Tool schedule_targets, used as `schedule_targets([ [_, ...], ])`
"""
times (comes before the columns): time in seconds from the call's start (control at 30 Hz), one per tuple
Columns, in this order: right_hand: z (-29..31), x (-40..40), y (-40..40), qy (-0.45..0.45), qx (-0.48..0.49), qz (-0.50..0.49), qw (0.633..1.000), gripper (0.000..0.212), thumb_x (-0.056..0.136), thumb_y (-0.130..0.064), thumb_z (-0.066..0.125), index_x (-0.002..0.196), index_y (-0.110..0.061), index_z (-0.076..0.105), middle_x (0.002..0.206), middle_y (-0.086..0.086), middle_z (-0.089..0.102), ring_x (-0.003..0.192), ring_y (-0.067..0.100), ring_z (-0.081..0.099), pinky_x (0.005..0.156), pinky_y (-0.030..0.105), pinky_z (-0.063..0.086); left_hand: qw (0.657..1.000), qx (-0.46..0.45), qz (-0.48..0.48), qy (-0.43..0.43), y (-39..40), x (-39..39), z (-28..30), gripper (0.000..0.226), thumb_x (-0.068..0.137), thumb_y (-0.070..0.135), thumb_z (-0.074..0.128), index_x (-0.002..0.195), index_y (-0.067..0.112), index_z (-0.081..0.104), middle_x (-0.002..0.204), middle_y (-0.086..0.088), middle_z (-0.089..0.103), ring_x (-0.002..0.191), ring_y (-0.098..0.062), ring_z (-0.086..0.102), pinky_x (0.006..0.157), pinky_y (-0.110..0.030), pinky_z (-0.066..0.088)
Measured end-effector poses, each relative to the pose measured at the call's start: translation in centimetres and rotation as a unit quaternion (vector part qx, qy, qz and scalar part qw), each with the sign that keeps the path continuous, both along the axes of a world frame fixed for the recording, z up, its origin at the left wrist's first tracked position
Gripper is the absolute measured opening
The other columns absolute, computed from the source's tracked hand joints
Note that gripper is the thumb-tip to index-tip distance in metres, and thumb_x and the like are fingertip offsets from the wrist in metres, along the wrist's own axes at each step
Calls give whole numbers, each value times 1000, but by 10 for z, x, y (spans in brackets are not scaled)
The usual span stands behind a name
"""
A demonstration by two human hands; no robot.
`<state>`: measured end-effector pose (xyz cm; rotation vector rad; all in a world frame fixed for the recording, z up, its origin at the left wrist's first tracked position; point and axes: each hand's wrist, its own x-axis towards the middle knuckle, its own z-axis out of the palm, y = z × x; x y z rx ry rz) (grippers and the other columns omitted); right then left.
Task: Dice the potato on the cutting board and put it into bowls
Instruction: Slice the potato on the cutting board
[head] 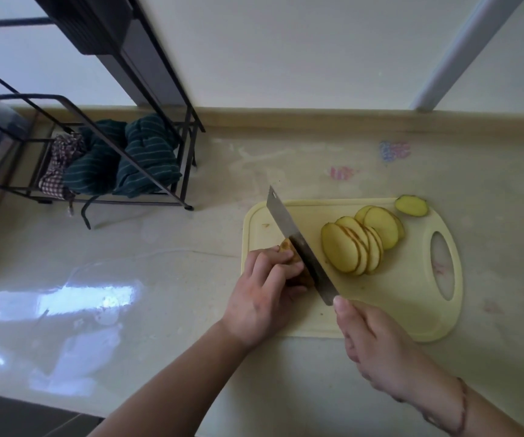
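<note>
Gripping potato (294,263) stub, left hand (262,298) pins it on cutting board (380,310); right hand (377,348) clutches knife (301,247), blade against stub. Fanned slices (358,244) lie beside blade; end piece (411,205) at board's far edge. Board sits on worktop (159,247).

no readable text anywhere — countertop (317,159) stickers too blurred.
</note>
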<state>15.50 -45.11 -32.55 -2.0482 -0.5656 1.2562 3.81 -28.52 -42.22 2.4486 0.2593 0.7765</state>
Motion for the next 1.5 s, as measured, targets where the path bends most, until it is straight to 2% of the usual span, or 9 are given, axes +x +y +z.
schedule_targets([
  [0.13, 12, 32, -8, 220, -29, -61, 973, 53, 89, -66, 40, 73, -15, 44, 56, 5, 31, 42, 16, 22, 39, 21, 22, 1000, 3, -7, 2, 0, -2, 1, 26, 99, 20, 65, 121, 11, 53, 123, -8, 50, 113, -31, 56, 109, -36, 47],
  [0.4, 25, 37, -21, 361, -14, -184, 914, 54, 84, -66, 44, 73, -13, 45, 59, 7, 22, 39, 12, 15, 39, 17, 21, 999, -14, -9, 34, 0, -5, 7, 28, 99, 24, 65, 122, 13, 54, 128, -7, 49, 117, -32, 55, 101, -38, 51],
  [0.63, 46, 8, -14, 153, -33, -60, 986, 59, 78, -72, 38, 73, -14, 45, 53, 3, 36, 38, 13, 27, 38, 21, 19, 999, -20, -3, 43, -3, -3, 10, 24, 107, 27, 48, 126, 12, 51, 129, -7, 48, 114, -29, 54, 97, -33, 50],
  [0.73, 49, -2, -12, 70, -45, -15, 996, 68, 66, -80, 31, 70, -14, 45, 46, -5, 40, 36, 4, 34, 39, 14, 24, 999, -19, 2, 38, -3, -1, 10, 24, 106, 26, 49, 125, 10, 51, 128, -6, 49, 115, -28, 53, 100, -29, 47],
  [0.9, 55, -7, -13, 2, -42, 11, 999, 68, 68, -77, 28, 71, -11, 46, 47, -6, 41, 43, 5, 38, 50, 22, 32, 999, -7, 6, 39, -4, -1, 8, 24, 107, 26, 48, 124, 9, 52, 129, -9, 52, 113, -32, 56, 99, -33, 49],
  [1.2, 62, -9, -13, -37, -39, 23, 998, 56, 68, -74, 25, 62, -22, 42, 49, -9, 50, 51, 4, 48, 56, 19, 38, 998, 0, 11, 56, -5, -1, 6, 31, 100, 16, 61, 128, 6, 53, 126, -18, 60, 112, -38, 59, 97, -40, 50],
  [1.27, 62, -11, -14, -48, -34, 22, 998, 49, 66, -76, 23, 66, -35, 48, 53, -11, 54, 54, 5, 52, 57, 20, 39, 998, 2, 12, 58, -4, -1, 5, 32, 99, 15, 62, 128, 6, 53, 125, -19, 60, 111, -39, 59, 97, -41, 49],
  [1.33, 64, -11, -14, -50, -30, 19, 998, 42, 65, -77, 22, 70, -45, 48, 56, -14, 57, 56, 4, 53, 56, 19, 40, 998, 3, 10, 56, -4, -1, 6, 30, 101, 17, 58, 128, 6, 52, 126, -19, 59, 111, -40, 59, 97, -41, 49],
  [1.5, 67, -13, -13, -37, -26, 16, 999, 45, 65, -77, 22, 73, -41, 47, 58, -13, 58, 59, 3, 55, 59, 17, 41, 999, 7, 1, 41, -4, 0, 7, 26, 107, 23, 45, 127, 7, 51, 130, -12, 51, 111, -37, 56, 99, -38, 48],
])
